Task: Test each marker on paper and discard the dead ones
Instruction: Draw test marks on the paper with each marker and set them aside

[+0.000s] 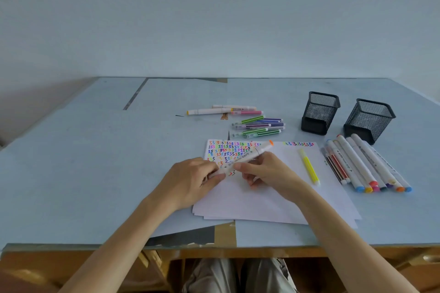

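Both hands hold one white marker with an orange end [250,156] slantwise over the paper [269,200]. My left hand [192,179] grips its lower end, and my right hand [269,173] pinches its barrel near the middle. Rows of coloured zigzag test marks fill the top left of the sheet [228,151], and a short row runs along its top right [298,144]. A yellow highlighter [309,166] lies on the paper to the right of my right hand.
Several white markers with coloured caps [364,166] lie right of the paper. Thin green and purple markers [260,127] and a few white and pink ones [223,110] lie behind it. Two black mesh pen cups [320,113] [369,120] stand at the back right.
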